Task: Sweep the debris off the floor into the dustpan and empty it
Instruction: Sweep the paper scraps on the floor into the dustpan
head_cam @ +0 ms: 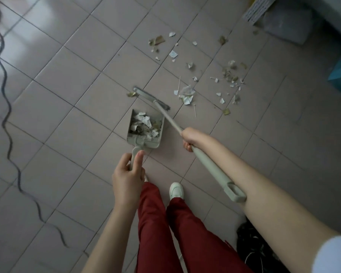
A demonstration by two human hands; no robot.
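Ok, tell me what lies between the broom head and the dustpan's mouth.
Only bare tile in the head view: broom head, then dustpan.

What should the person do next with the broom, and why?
Probably reach the grey-green long-handled broom out to the scattered paper scraps and leaves and pull them toward the grey-green plastic dustpan, since plenty still lies on the tiled floor beyond it.

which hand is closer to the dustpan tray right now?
Left. The left hand grips the dustpan handle just below the tray. The right hand is off to the tray's right, wrapped round the broom handle.
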